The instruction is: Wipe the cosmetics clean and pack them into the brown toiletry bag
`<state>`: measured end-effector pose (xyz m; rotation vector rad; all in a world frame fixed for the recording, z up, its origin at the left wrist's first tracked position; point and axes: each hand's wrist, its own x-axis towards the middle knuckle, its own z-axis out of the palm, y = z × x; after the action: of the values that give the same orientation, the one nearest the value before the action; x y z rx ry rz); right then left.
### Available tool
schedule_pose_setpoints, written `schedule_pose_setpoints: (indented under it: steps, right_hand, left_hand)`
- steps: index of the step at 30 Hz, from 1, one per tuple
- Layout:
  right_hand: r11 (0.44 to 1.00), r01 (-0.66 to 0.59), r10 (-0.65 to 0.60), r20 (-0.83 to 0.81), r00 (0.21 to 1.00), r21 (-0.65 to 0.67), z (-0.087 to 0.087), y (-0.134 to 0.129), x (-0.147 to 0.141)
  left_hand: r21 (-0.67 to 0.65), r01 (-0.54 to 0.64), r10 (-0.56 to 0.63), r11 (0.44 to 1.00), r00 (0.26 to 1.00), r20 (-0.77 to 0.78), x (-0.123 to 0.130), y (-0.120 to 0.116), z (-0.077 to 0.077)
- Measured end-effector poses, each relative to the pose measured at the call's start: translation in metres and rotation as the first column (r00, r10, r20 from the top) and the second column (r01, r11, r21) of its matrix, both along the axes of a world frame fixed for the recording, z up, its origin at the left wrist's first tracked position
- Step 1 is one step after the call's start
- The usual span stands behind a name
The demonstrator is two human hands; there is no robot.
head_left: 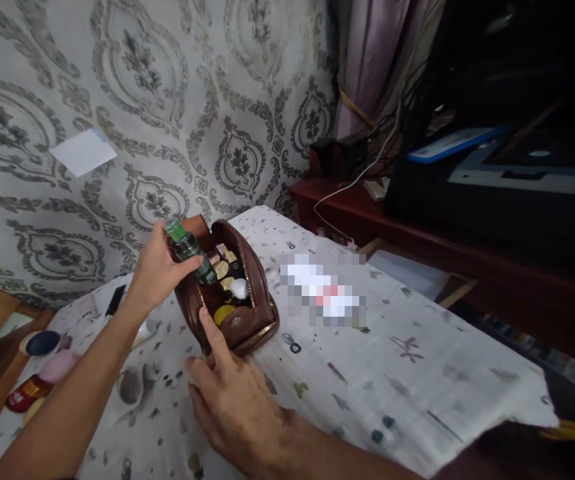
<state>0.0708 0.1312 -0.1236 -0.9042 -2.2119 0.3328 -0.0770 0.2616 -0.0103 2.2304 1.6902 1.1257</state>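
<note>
A brown leather cosmetic bag (263, 283) stands unzipped on the patterned white cloth. Jars, a white-capped container (240, 289), a yellow lid (224, 313) and other small items fill its inside. Above the bag's left side, my left hand (160, 270) is closed around a small dark green bottle (194, 253) with a bright green cap. The bottle is tilted over the opening. My right hand (242, 400) is at the near left side of the bag, its index finger lying along the wall up to the rim and its other fingers curled, partly hidden.
On the left lie a red-labelled jar (30, 393), a pink rounded item (60, 365), a dark-topped round container (42, 343) and a white cup-like item (128, 387). A blurred-out object (322, 290) lies right of the bag. Beyond it is a dark red wooden desk (337, 207) with a cable.
</note>
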Motion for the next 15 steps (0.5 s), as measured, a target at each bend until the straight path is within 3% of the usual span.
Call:
schedule_pose_setpoints:
  steps: [5, 15]
  right_hand:
    - [1.000, -0.019, 0.019, -0.013, 1.000, -0.019, 0.002, 0.001, 0.003]
    - [0.998, -0.053, 0.051, -0.091, 0.995, -0.027, 0.002, 0.003, 0.003]
  left_hand:
    - [-0.062, -0.086, 0.071, 0.994, 0.975, -0.210, 0.007, 0.000, 0.003]
    - [-0.148, -0.243, 0.139, 0.959, 0.853, -0.503, 0.023, 0.002, 0.009]
